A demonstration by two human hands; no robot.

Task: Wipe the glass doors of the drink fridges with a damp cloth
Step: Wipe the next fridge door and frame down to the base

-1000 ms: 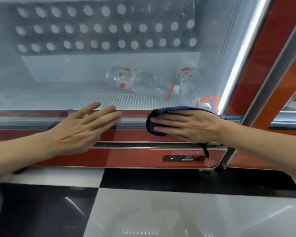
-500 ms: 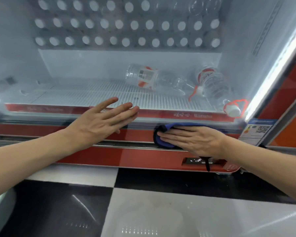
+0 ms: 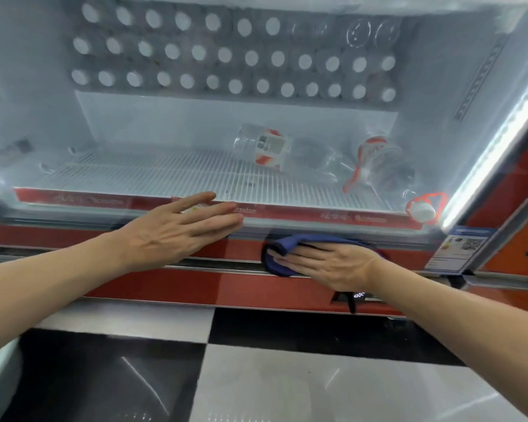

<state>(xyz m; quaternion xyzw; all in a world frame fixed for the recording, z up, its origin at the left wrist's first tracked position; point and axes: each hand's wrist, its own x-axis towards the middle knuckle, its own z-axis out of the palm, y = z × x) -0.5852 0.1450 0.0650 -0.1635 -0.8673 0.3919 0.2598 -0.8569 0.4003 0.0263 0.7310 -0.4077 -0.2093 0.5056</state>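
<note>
The cloth (image 3: pixel 279 254) is dark blue, folded and bunched, with a rolled edge poking out past the fingertips on its left side; it sits right of centre in the frame, pressed flat against the red strip (image 3: pixel 153 287) at the bottom of the door (image 3: pixel 195 126). A thin dark strap hangs from below the wrist over a small lit display (image 3: pixel 359 295). The right hand (image 3: pixel 329 263) lies on top of the cloth, palm down, fingers straight and together, pressing rather than gripping. The left hand (image 3: pixel 177 229) is just to the left, at mid-frame, fingers stretched out and slightly spread, holding nothing, flat against the lower edge of the glass.

The door fills the upper half of the frame and looks hazy. Behind it is a white wire shelf (image 3: pixel 165 175) with two clear bottles (image 3: pixel 265 147) lying on their sides, red and white labels, towards the right. Above them, rows of white caps (image 3: pixel 226 54) run across the top. A bright light strip (image 3: pixel 497 147) slants down the right side, with a sticker (image 3: pixel 457 251) at its foot. Black and white floor tiles (image 3: pixel 287 376) fill the bottom
</note>
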